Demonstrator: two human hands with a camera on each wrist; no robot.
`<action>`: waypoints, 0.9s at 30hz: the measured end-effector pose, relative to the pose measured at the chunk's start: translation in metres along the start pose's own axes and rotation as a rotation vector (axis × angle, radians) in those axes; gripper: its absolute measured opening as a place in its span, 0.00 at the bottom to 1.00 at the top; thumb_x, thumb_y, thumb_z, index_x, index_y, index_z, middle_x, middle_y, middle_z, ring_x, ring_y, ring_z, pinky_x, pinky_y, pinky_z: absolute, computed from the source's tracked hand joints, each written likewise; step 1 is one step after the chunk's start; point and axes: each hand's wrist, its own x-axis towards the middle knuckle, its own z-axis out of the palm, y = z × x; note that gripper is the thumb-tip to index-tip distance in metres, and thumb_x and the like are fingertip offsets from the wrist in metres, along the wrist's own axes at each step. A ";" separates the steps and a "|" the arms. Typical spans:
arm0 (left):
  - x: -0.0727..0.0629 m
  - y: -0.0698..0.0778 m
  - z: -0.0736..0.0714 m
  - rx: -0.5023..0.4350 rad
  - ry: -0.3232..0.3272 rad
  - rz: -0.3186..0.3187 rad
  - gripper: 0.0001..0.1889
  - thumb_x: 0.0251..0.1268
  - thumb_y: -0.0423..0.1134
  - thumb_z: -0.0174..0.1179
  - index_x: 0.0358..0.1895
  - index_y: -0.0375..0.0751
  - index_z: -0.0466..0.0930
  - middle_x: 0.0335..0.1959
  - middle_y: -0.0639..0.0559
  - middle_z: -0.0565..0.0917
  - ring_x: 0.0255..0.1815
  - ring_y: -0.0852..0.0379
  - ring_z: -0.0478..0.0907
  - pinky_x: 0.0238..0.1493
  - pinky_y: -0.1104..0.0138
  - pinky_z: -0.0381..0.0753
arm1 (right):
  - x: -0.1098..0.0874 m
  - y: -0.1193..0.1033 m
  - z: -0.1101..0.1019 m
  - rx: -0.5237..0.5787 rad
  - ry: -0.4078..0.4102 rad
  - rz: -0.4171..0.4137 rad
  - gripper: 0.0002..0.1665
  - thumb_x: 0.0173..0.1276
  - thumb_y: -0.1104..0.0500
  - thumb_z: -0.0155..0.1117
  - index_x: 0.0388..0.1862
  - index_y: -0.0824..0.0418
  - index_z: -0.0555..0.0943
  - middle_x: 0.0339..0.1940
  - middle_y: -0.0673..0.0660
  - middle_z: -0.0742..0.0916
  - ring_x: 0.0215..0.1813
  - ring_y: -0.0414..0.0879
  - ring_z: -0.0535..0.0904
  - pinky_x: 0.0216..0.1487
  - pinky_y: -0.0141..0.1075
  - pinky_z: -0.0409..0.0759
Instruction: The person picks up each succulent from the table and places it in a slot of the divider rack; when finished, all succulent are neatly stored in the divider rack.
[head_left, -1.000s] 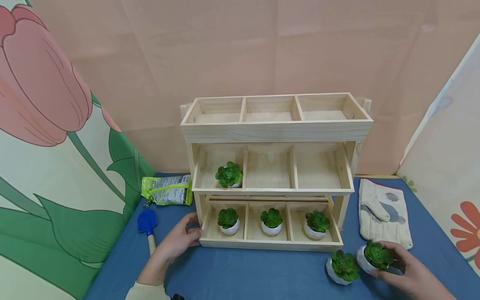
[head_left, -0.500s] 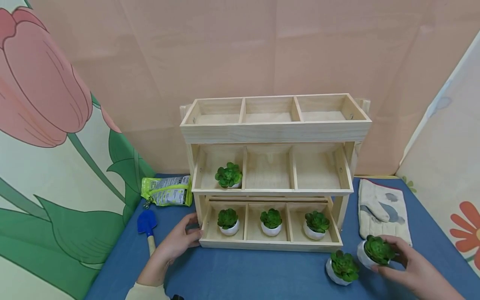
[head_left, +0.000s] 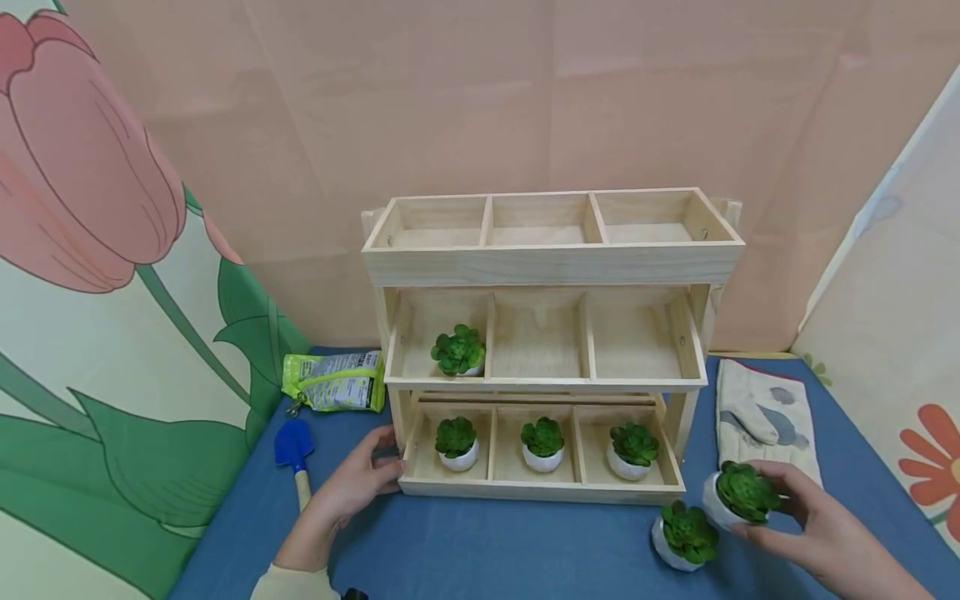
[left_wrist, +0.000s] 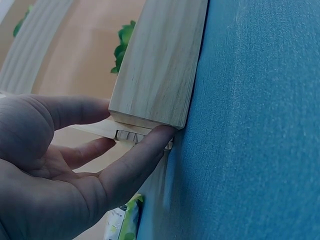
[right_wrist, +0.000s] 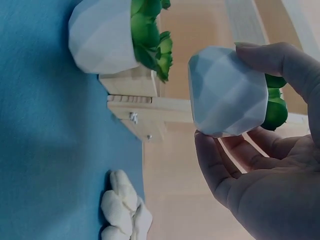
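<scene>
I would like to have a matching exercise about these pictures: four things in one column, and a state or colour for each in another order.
1. Left hand
2. Right hand
3. Shovel
4. Pouch

A. Blue, with a wooden handle
B. Grips a white pot
C. Printed in lime green and grey
D. Holds the lower tray at one end

Pairs: 1-D, 2-B, 3-A, 4-C
</scene>
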 end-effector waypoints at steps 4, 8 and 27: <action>0.000 0.001 0.000 0.001 0.002 -0.001 0.35 0.78 0.27 0.59 0.82 0.32 0.56 0.76 0.25 0.66 0.71 0.29 0.78 0.56 0.45 0.91 | -0.002 -0.005 0.001 -0.010 0.036 -0.051 0.49 0.67 0.48 0.80 0.77 0.66 0.65 0.70 0.68 0.78 0.60 0.48 0.82 0.51 0.38 0.88; 0.000 0.001 -0.001 -0.006 0.003 -0.004 0.34 0.78 0.27 0.58 0.82 0.31 0.56 0.76 0.25 0.67 0.71 0.28 0.78 0.57 0.45 0.91 | -0.003 -0.012 0.001 0.001 0.056 -0.084 0.47 0.67 0.49 0.80 0.76 0.62 0.67 0.71 0.65 0.77 0.53 0.26 0.75 0.46 0.28 0.84; 0.001 0.000 -0.001 -0.014 -0.007 -0.007 0.34 0.78 0.28 0.59 0.82 0.32 0.56 0.76 0.26 0.66 0.71 0.29 0.78 0.58 0.45 0.90 | 0.005 -0.054 0.001 0.162 0.106 -0.347 0.39 0.67 0.59 0.80 0.73 0.54 0.72 0.59 0.40 0.82 0.56 0.28 0.79 0.47 0.26 0.81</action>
